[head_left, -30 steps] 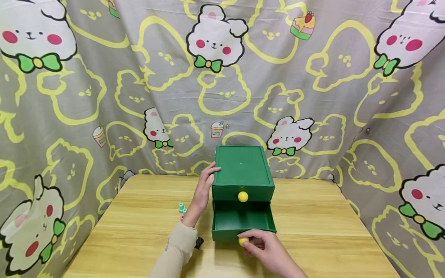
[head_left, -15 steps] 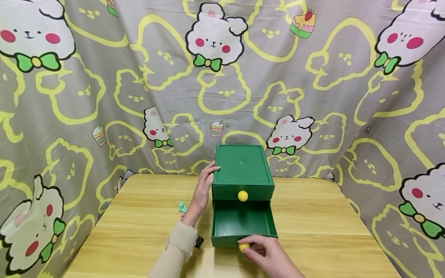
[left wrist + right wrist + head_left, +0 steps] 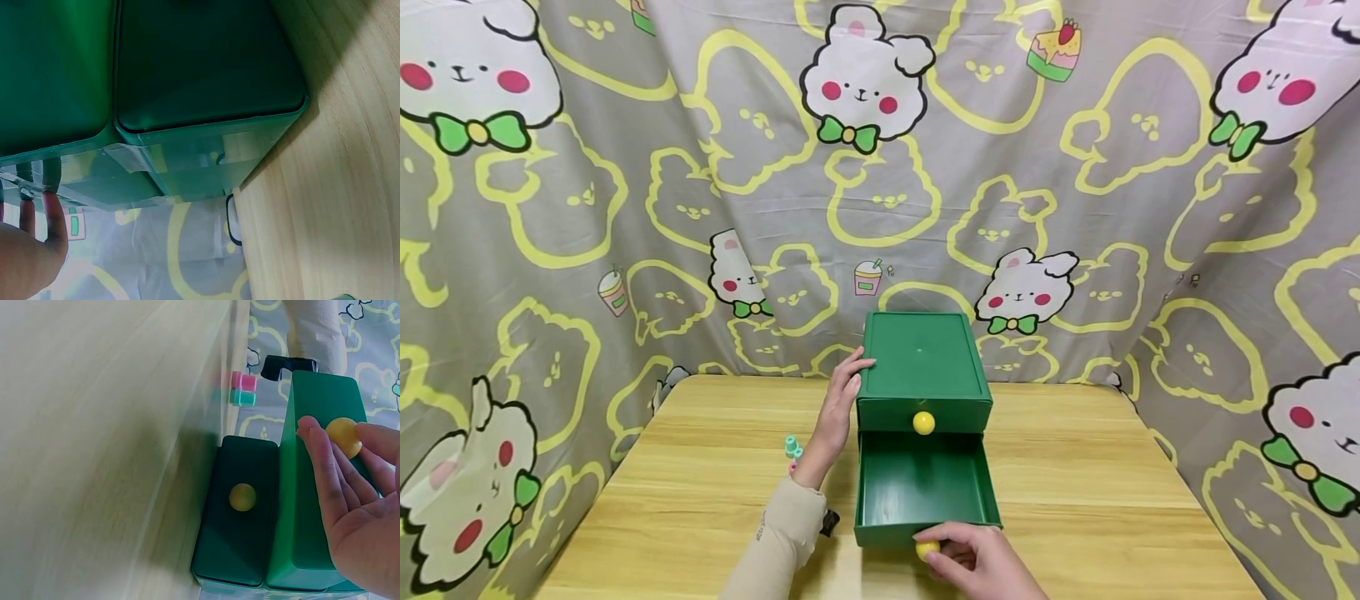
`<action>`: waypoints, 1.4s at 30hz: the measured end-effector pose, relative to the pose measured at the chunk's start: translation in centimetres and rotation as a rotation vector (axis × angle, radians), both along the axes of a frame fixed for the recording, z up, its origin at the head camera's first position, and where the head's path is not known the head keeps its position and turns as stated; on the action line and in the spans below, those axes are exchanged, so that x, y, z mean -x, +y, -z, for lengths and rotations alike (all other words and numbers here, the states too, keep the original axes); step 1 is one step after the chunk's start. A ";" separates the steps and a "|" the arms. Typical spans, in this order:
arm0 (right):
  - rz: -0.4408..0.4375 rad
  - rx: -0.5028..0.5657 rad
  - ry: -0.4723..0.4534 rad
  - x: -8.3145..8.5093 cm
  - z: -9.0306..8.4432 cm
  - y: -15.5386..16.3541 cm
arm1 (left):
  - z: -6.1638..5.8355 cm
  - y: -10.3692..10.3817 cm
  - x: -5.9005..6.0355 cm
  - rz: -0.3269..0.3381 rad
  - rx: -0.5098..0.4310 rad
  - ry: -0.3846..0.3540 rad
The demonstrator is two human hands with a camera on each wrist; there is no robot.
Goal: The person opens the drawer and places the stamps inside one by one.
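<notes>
Drawer out — table edge near

A wooden table carries small teal and pink blocks near its left edge, with a cartoon-rabbit cloth hanging behind.

Left hand stretched forward from a beige sleeve, fingers straight and flat, thumb up top. Right hand low and near the body, palm turned inward, fingers and thumb curled in a pinch. Forearms roughly parallel.
</notes>
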State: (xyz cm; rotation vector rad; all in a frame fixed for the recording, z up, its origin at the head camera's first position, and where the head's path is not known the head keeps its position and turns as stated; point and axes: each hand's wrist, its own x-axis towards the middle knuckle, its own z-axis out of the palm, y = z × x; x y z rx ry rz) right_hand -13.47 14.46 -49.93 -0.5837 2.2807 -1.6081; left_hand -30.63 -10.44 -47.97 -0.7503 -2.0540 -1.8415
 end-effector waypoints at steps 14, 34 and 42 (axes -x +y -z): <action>-0.046 0.021 -0.014 -0.6 0.2 0.0 | -0.1 -0.9 -0.6 -0.011 0.044 -0.021; -0.034 0.009 -0.060 -0.6 -0.3 0.3 | -0.2 -3.5 -4.9 -0.059 0.254 0.017; -0.042 0.005 -0.037 -0.5 -0.2 0.3 | 0.1 -7.3 -5.5 -0.150 0.343 0.069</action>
